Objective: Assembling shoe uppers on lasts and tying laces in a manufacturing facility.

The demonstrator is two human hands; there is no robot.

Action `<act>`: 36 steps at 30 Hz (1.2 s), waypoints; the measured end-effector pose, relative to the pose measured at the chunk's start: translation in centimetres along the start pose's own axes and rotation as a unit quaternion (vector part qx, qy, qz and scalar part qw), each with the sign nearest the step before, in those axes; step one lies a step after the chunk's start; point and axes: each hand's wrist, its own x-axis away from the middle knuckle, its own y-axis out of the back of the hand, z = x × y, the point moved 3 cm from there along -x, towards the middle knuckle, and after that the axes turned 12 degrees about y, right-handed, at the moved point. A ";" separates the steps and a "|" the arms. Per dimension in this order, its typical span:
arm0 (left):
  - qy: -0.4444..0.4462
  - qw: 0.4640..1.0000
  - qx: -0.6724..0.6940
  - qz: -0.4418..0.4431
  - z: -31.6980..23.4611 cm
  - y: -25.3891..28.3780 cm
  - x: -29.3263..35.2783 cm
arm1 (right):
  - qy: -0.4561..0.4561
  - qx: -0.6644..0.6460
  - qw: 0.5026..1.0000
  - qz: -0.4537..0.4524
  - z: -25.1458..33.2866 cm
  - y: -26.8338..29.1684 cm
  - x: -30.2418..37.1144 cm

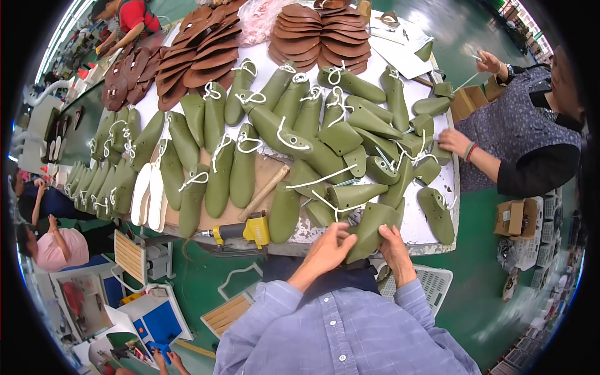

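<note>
A green shoe last (pixel 370 232) is tilted in front of me at the table's near edge. My right hand (pixel 396 249) grips it from the right, thumb pressed on its side. My left hand (pixel 330 245) is curled at the last's left side. A white cord (pixel 322 199) runs down from the pile to its fingertips and seems pinched there; the fingers partly hide its end. Just beyond my hands lie more green lasts (pixel 359 195) in a loose heap, many with white cords looped through them. Another green last (pixel 284 212) lies left of my left hand.
A yellow-and-black power tool (pixel 255 231) lies at the table's front edge, beside a wooden stick (pixel 265 192). White insole-shaped pieces (pixel 149 197) stand left. Brown leather uppers (pixel 319 37) are stacked at the back. A co-worker's hand (pixel 455 142) reaches in from the right.
</note>
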 end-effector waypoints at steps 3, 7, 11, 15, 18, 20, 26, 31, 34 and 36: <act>0.014 0.982 -0.170 -0.084 1.6 1.0 -0.6 | 0.035 0.038 0.998 -0.022 0.5 -1.0 -0.9; -0.092 0.972 -0.194 -0.095 4.9 -0.3 -4.3 | 0.029 0.107 0.993 -0.043 0.7 -0.9 -1.3; -0.037 0.976 -0.211 -0.028 8.7 -2.8 -10.0 | 0.033 -0.044 0.997 -0.057 -1.6 0.8 -4.0; -0.082 0.982 -0.148 -0.082 13.5 -4.9 -15.1 | 0.071 0.038 0.996 -0.048 -2.7 1.3 -4.0; -0.213 0.929 -0.190 -0.235 14.8 -6.1 -16.4 | 0.085 0.062 0.994 -0.026 -3.8 2.5 -4.5; -0.188 0.965 -0.105 -0.147 9.2 -5.8 -13.8 | 0.055 0.064 0.996 -0.040 -0.1 -1.3 -1.2; -0.142 0.985 -0.016 0.093 2.5 0.5 -8.9 | -0.031 -0.005 0.998 -0.062 -2.5 1.8 -4.6; -0.157 0.977 -0.091 0.107 1.9 2.4 -10.3 | 0.007 -0.158 0.986 -0.056 -3.4 3.9 -6.0; -0.160 0.973 -0.125 0.110 2.5 3.0 -10.8 | 0.021 -0.241 0.969 -0.047 -4.0 5.1 -6.5; -0.166 0.969 -0.144 0.109 2.5 3.2 -11.3 | 0.031 -0.291 0.956 -0.035 -3.7 5.9 -7.1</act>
